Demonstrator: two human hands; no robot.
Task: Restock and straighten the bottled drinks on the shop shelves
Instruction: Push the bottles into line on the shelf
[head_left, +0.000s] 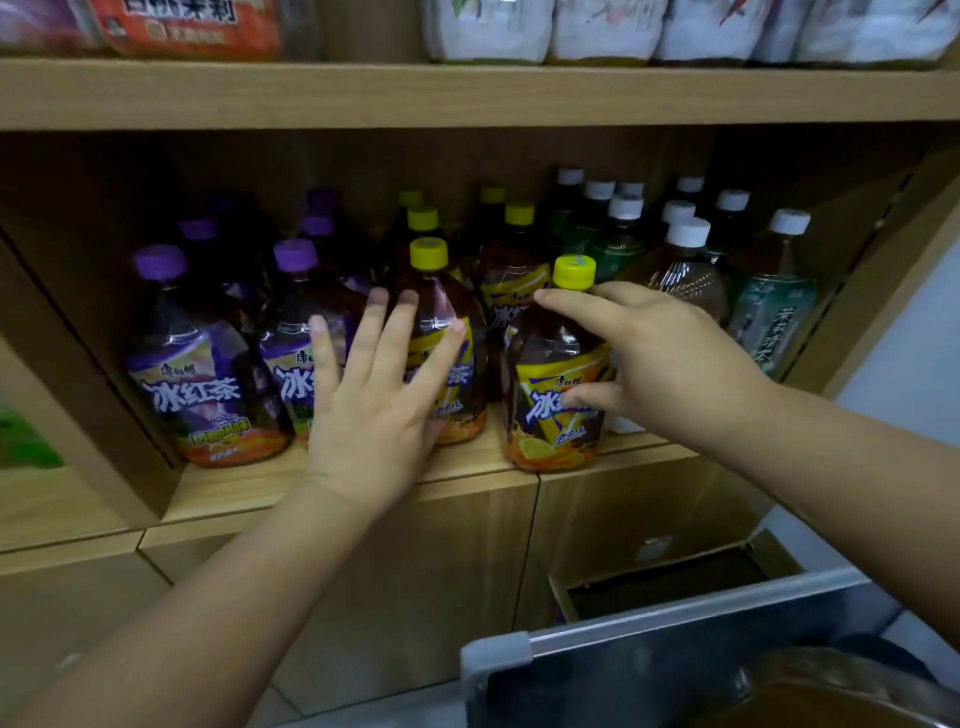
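Observation:
Rows of drink bottles stand on a wooden shelf (249, 488). Purple-capped iced tea bottles (208, 364) fill the left, yellow-capped ones the middle, white-capped green tea bottles (685, 260) the right. My right hand (670, 358) grips the front yellow-capped bottle (558, 374) at the shelf's edge, forefinger across its neck and thumb on the label. My left hand (379, 395) has straight, spread fingers laid against the neighbouring yellow-capped bottle (441, 332), partly covering a purple-capped bottle (296, 338) too.
An upper shelf (467, 93) carries white and orange packaged goods. Wooden cabinet fronts (441, 571) lie under the shelf. At the lower right sit an open cardboard box (665, 577) and a grey metal cart edge (675, 629). A wooden side panel (893, 270) closes the shelf's right end.

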